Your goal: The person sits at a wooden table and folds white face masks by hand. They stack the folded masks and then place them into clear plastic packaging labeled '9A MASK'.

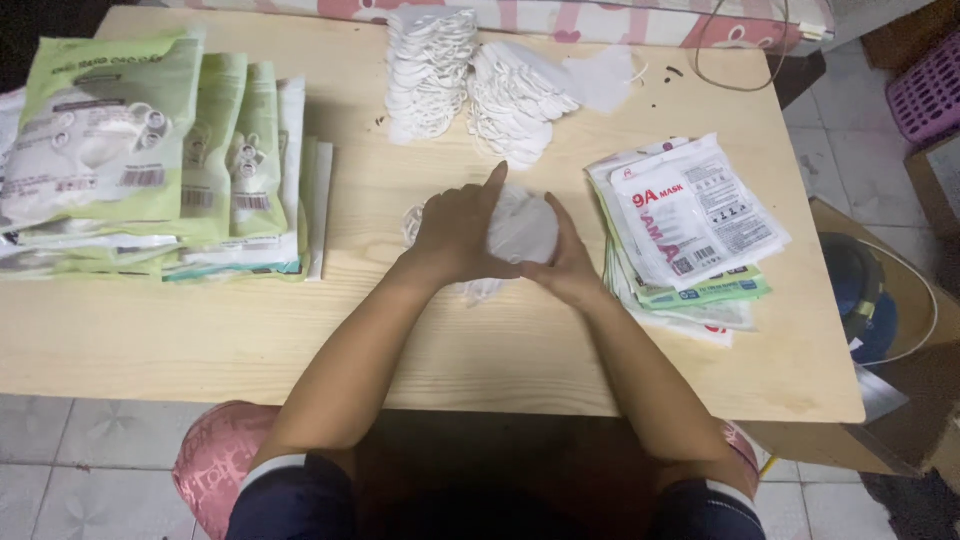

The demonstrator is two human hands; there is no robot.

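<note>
Stool: pink [215,455], under the table [300,340].
Left hand [455,230]: fingers closed on masks [522,232], mid-table.
Right hand [568,262]: fingers closed on the same masks.
Packs [690,215]: just right.

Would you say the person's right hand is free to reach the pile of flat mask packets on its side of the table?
Probably yes: bare wood separates the right hand from the packets, though it holds a bundle of white masks.

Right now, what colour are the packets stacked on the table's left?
Light green packets, clearest in the head view.
</note>
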